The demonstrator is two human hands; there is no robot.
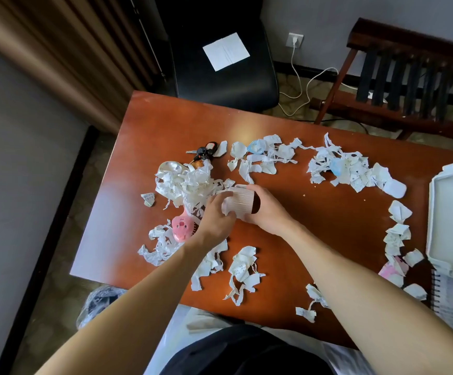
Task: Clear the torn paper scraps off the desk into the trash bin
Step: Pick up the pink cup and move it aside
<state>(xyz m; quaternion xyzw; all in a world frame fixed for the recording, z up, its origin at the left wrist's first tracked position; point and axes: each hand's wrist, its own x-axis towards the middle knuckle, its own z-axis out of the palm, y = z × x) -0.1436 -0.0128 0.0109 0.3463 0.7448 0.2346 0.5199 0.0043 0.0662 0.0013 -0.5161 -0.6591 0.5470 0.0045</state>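
hands (214,212) (266,209) 2 | cup (243,203) 1 | desk (314,239) 1 | chair (220,82) 1 | tray (434,212) 1 | notebook (452,301) 1

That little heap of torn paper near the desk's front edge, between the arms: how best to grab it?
Come from straight above and grip the crumpled middle of the paper heap, where pieces overlap and rise off the desk. Its thin strips trail toward the front edge; pinching those would probably leave the rest behind.

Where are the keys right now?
In the head view, the keys lie on the desk toward its far left side, just beyond the big heap of paper scraps.
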